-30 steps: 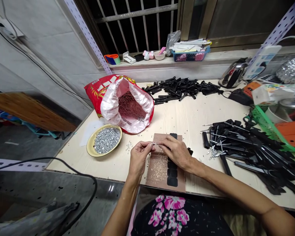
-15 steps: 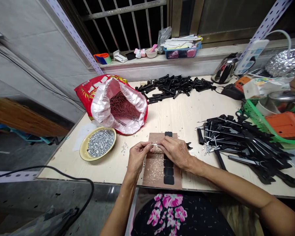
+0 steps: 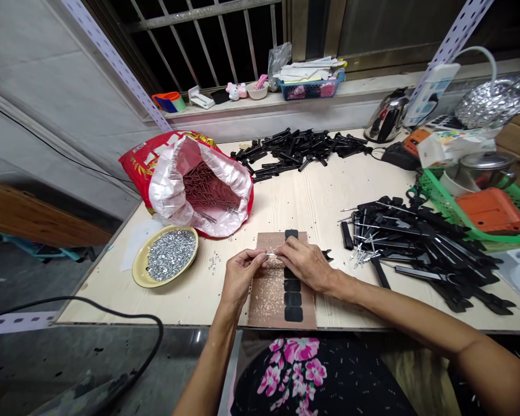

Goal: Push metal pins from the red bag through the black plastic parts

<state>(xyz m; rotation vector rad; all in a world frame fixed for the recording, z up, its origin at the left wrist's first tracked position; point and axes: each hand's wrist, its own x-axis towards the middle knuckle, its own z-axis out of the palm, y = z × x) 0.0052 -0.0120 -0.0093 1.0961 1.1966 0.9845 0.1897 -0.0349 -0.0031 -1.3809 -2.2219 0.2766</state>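
Observation:
A thin silvery metal pin (image 3: pixel 271 254) is pinched at both ends, above a brown board (image 3: pixel 264 306). At its left end are the closed fingertips of my left hand (image 3: pixel 242 274). My right hand (image 3: pixel 304 264) grips the other end, its fingers bent and closed. Square black pads (image 3: pixel 293 299) run in a column down the board, the upper ones partly covered by my right hand. A black forked piece (image 3: pixel 327 255) shows just beyond my right hand. Small fittings on the pin are too tiny to make out.
Left of the board are a yellow bowl (image 3: pixel 137 267) of small metal washers and a red sack (image 3: pixel 141 167) of brownish pins. Black tool parts (image 3: pixel 420 242) pile up at right, with more black pieces (image 3: pixel 303 144) behind. A green basket (image 3: pixel 472 228) stands far right.
The camera view has shifted slightly, so the table contents sit a little further left. Both hands keep their pinch on the pin over the board, with hardly any movement.

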